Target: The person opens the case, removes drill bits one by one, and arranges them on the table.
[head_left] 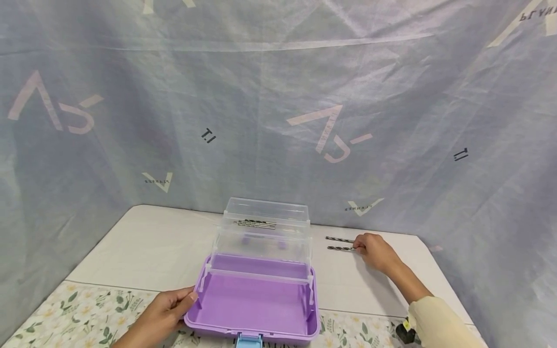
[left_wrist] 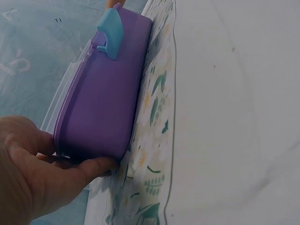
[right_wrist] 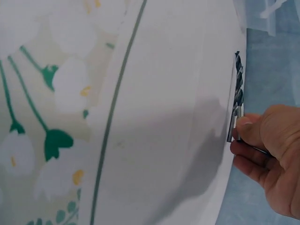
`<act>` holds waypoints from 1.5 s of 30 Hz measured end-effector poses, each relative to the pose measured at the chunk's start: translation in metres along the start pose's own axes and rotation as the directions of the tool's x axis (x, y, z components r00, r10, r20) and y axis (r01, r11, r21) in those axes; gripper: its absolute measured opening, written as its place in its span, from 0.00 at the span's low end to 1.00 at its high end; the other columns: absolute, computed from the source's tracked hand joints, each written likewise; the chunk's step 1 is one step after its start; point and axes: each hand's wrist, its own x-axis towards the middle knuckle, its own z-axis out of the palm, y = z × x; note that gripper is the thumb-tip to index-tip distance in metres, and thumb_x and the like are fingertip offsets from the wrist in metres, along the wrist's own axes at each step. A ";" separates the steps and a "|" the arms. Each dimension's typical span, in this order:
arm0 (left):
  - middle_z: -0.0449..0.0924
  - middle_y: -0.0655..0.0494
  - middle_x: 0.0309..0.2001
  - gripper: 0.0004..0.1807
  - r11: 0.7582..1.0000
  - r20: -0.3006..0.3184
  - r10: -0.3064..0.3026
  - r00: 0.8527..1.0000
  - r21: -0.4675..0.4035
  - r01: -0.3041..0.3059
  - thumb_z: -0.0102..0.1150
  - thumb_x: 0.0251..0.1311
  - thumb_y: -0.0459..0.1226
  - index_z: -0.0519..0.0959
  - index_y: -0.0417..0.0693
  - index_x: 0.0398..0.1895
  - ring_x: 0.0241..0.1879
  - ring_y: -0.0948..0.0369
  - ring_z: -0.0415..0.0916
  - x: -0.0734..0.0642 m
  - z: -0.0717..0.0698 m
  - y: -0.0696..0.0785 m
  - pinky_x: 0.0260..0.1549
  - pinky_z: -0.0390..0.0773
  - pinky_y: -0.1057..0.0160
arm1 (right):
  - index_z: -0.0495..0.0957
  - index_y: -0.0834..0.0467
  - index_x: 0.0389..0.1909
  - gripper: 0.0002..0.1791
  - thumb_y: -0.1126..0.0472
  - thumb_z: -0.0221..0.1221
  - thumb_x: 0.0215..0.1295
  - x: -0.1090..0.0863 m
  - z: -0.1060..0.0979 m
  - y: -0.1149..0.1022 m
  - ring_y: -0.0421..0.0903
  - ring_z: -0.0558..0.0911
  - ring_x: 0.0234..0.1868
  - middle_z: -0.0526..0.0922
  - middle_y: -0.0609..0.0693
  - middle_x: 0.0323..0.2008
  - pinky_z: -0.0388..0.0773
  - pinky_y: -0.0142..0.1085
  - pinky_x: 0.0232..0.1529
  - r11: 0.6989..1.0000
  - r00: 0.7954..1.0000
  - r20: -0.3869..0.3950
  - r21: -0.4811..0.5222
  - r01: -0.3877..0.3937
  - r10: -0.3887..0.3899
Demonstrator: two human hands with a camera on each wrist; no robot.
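Observation:
A purple storage box (head_left: 256, 302) stands open, its clear tiered trays (head_left: 265, 209) raised toward the back. Several drill bits (head_left: 256, 224) lie in one of the trays. At the box's left side, my left hand (head_left: 163, 311) grips the wall near the front corner; the left wrist view shows the fingers against the purple side (left_wrist: 101, 103). To the right of the box, my right hand (head_left: 374, 251) pinches the shank end of a dark twist drill bit (head_left: 341, 248). Another drill bit (head_left: 338, 239) lies just behind it on the white surface.
A light blue latch (head_left: 249, 340) hangs at the box's front. Floral cloth (head_left: 87, 309) covers the near strip of the white table (head_left: 165, 246). A small dark object (head_left: 404, 333) sits by the right sleeve. Patterned grey-blue fabric (head_left: 261, 121) hangs behind the table.

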 end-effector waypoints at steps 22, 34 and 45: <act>0.74 0.12 0.69 0.36 1.000 0.001 0.000 1.000 -0.003 0.000 0.46 0.92 0.36 0.51 0.05 0.77 0.62 0.31 0.87 0.000 0.000 -0.003 0.51 0.94 0.53 | 0.91 0.60 0.44 0.08 0.75 0.69 0.73 0.002 0.005 0.002 0.49 0.89 0.42 0.92 0.53 0.41 0.88 0.47 0.42 0.999 1.000 0.002 0.040 0.015 -0.015; 0.76 0.13 0.68 0.35 1.000 0.002 0.023 1.000 0.007 -0.023 0.46 0.92 0.36 0.52 0.06 0.78 0.60 0.33 0.89 0.000 0.001 -0.002 0.49 0.95 0.53 | 0.92 0.61 0.43 0.09 0.77 0.67 0.72 0.005 0.002 0.002 0.49 0.89 0.40 0.93 0.54 0.39 0.88 0.46 0.42 0.999 1.000 -0.006 0.049 0.012 -0.012; 0.76 0.13 0.68 0.35 1.000 0.006 0.019 1.000 -0.005 -0.019 0.45 0.92 0.35 0.52 0.06 0.78 0.61 0.32 0.88 0.000 0.001 -0.002 0.50 0.94 0.53 | 0.92 0.63 0.41 0.12 0.79 0.63 0.70 0.011 0.008 0.014 0.53 0.91 0.42 0.94 0.55 0.38 0.91 0.50 0.44 0.994 0.994 -0.059 0.062 0.090 -0.086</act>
